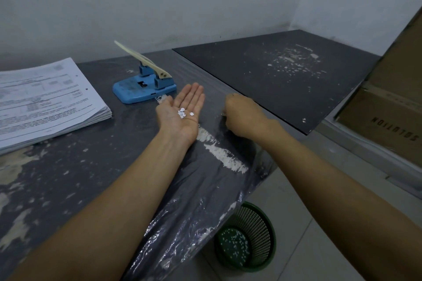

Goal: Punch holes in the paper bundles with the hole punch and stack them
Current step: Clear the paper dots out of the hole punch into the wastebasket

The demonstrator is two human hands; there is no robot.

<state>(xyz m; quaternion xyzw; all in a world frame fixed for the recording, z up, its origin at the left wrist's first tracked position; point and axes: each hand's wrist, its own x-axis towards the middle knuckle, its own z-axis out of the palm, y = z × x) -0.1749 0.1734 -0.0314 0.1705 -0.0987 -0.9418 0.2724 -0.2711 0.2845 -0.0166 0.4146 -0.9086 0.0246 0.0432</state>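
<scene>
Left hand [182,112] lies palm up on the tabletop [68,178], fingers straight, paper dots [184,113] in the palm. Right hand [242,115] knuckles up beside it, fingers curled under; contents not visible. Hole punch [143,88] just beyond; paper stack [45,98] far left.

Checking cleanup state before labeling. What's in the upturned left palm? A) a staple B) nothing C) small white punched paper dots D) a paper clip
C: the left hand lies open, palm up, with a few small white paper dots resting on it, near the blue hole punch; similar dots show in the green wastebasket below.
</scene>
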